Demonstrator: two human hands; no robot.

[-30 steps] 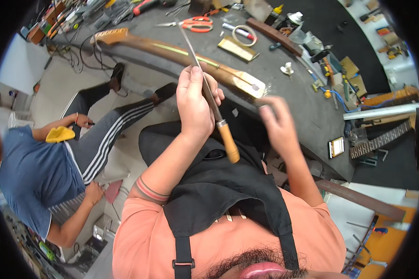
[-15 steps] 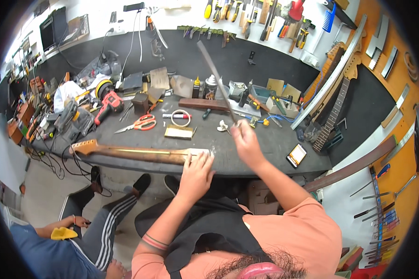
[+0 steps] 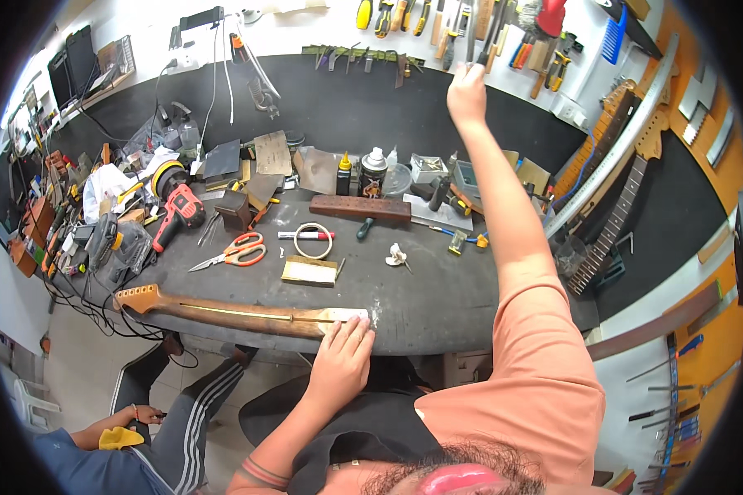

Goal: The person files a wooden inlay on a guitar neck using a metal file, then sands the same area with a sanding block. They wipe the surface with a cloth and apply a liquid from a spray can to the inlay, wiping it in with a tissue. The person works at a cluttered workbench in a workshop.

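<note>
A wooden guitar neck (image 3: 223,312) lies along the front edge of the dark workbench (image 3: 437,297), headstock to the left. My left hand (image 3: 343,363) rests flat on its right end, fingers spread over a pale patch. My right hand (image 3: 466,87) is stretched far up to the wall tool rack, closed around a long thin metal file (image 3: 473,37) that points upward among the hanging tools.
Orange-handled scissors (image 3: 239,252), a tape ring (image 3: 314,241), a small flat block (image 3: 309,271), a long wooden block (image 3: 359,208) and a red power tool (image 3: 177,210) lie on the bench. Guitar necks (image 3: 611,231) lean at right. Another person (image 3: 99,445) sits low at left.
My right hand has risen from above the bench to the wall rack, carrying the file up with it. My left hand stays on the neck's end.
</note>
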